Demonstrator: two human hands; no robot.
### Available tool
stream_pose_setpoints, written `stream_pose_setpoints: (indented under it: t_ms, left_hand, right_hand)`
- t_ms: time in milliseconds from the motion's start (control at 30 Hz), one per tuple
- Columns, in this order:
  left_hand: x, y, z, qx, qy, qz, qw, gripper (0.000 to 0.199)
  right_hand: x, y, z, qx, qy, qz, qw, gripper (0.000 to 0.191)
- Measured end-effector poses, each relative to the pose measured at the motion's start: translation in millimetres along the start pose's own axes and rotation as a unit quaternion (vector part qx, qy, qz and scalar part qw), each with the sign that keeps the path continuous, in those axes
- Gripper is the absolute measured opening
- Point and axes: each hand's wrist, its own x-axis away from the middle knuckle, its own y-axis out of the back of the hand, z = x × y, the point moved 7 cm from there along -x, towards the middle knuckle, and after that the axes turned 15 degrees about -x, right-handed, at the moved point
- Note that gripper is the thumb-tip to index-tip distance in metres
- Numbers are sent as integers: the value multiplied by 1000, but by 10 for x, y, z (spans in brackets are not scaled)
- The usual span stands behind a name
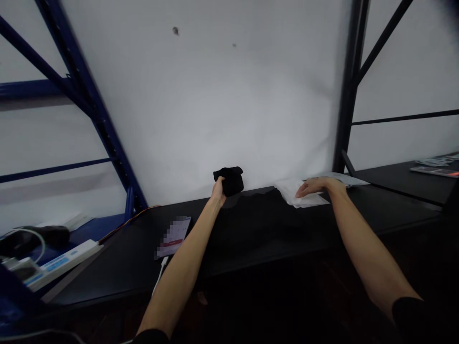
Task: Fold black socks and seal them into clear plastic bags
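Near the wall, my left hand (218, 190) is closed round a folded black cloth (233, 182), raised just above the back of the dark shelf. My right hand (311, 187) reaches over a thin white sheet or bag (291, 193), its fingers bent down together onto it. Whether those fingers pinch the white material is hard to make out. Between my two hands, a larger spread of black fabric (263, 215) lies flat on the shelf.
A phone (175, 236) with a white cable lies left of my left forearm. Farther left are a white power strip (64, 263) and a blue rack post (103, 129). A black post (347, 105) stands at right, and a flat device (434, 171) lies beyond it.
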Motion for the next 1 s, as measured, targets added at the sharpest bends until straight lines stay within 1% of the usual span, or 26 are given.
stream_pose_setpoints:
  t_ms: [33,67,100,133,167,200,267,333,367,400,467,500,567,633,700,767,833,900,1000]
  left_hand:
    - [3,-6,18,-2,7,2,1000,12]
    - [7,-13,34,-2,13,5,1000,12]
    - [11,-22,48,-1,18,8,1000,12]
    - [15,-33,61,2,24,14,1000,11]
    - [21,-46,74,5,30,21,999,11]
    - [27,-61,83,9,35,29,999,11]
    - [40,-97,87,14,36,45,998,10]
    - [55,-135,79,12,27,58,998,9]
    - [65,-158,75,9,22,63,998,9]
    - [78,-183,72,7,19,68,998,9]
    - [118,-246,68,0,12,80,997,8]
    - [146,-292,63,-4,5,93,996,9]
    - [227,-422,47,-15,-15,140,990,13]
    - [338,-572,41,-30,-34,199,979,22]
    - [448,-685,44,-44,-44,237,969,31]
    - [534,-746,42,-55,-47,252,965,36]
    - [592,-768,24,-67,-49,259,962,38]
    - [627,-769,-1,-84,-52,271,957,38]
    - [633,-753,-36,-106,-62,285,951,39]
  right_hand:
    - [16,-59,-9,-6,-37,54,998,34]
    - [44,-130,-27,-11,-81,119,990,37]
    - [71,-172,-34,-15,-117,165,979,37]
    - [80,-186,-22,-20,-136,185,973,36]
    - [69,-181,10,-23,-138,183,973,31]
    - [37,-158,68,-26,-120,159,979,26]
    - [-30,-136,241,-36,-60,98,993,21]
    - [-61,-192,485,-70,4,56,996,24]
    - [-59,-263,630,-101,29,56,993,28]
    - [-48,-349,786,-141,48,61,987,32]
    - [1,-558,1130,-229,80,97,965,42]
    - [28,-639,1285,-265,88,99,955,47]
    - [80,-749,1547,-314,116,82,939,58]
    - [124,-819,1707,-344,151,69,924,64]
    - [144,-847,1748,-357,180,58,915,63]
    - [128,-840,1693,-363,191,45,911,60]
    - [87,-811,1602,-366,189,32,911,55]
    - [47,-779,1537,-364,189,28,912,46]
    - [33,-741,1512,-371,195,38,907,29]
